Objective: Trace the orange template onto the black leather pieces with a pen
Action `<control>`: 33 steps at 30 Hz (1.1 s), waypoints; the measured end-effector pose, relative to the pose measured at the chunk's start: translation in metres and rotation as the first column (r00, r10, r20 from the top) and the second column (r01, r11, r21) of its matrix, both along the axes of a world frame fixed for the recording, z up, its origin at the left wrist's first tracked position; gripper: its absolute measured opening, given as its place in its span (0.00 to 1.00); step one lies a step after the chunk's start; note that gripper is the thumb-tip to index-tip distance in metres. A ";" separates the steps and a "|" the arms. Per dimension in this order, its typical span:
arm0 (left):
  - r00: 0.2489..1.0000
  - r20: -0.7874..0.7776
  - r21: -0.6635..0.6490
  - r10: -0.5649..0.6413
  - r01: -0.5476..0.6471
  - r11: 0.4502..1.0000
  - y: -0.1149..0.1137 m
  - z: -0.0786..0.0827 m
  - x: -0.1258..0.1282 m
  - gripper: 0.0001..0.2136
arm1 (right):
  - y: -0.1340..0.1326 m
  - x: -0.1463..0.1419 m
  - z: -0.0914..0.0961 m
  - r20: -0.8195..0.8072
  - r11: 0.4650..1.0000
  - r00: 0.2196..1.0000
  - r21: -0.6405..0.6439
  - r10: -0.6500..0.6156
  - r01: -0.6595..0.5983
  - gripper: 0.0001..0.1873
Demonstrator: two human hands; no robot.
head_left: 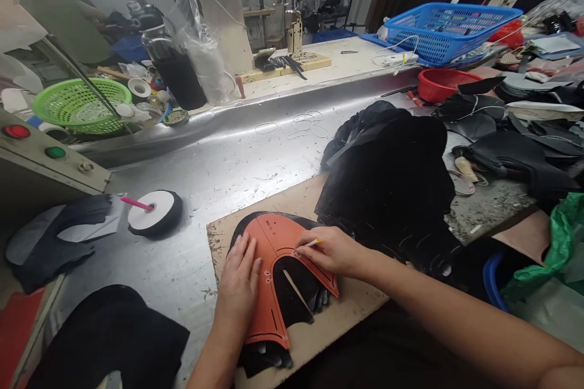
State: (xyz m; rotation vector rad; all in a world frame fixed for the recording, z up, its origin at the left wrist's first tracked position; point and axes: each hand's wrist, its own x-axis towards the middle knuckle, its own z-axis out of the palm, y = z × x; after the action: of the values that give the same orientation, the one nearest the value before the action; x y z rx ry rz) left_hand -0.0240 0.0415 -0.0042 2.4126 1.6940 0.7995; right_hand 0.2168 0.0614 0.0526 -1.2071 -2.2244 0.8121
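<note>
An orange U-shaped template lies on a stack of black cut pieces, all on a brown board. My left hand lies flat on the template's left arm, fingers stretched out, pressing it down. My right hand is closed in a pinch on a thin pale marking pen, its tip touching the template's inner edge near the top.
A big pile of black fabric pieces sits right of the board. A tape roll with a pink pen lies to the left on the metal table. Behind stand a green basket, blue basket, red bowl and sewing machine.
</note>
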 end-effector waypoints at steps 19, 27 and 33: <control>1.000 0.008 -0.040 0.001 -0.001 0.999 -0.007 0.003 0.005 0.18 | -0.050 -0.068 -0.001 -0.143 0.893 0.893 -0.090 0.427 -0.441 0.07; 1.000 0.002 -0.023 -0.004 0.004 1.000 -0.007 0.003 0.005 0.18 | -0.053 -0.071 0.001 0.044 0.871 0.870 -0.017 0.492 -0.491 0.09; 1.000 0.018 -0.001 -0.025 0.025 1.000 -0.002 0.004 0.004 0.18 | -0.062 -0.009 0.012 -0.184 0.943 0.947 -0.158 0.262 -0.292 0.09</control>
State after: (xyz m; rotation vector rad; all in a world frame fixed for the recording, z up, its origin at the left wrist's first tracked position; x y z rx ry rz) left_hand -0.0201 0.0391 -0.0001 2.4140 1.6537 0.8135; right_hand 0.2075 -0.0010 0.0647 -0.8763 -2.2529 1.2053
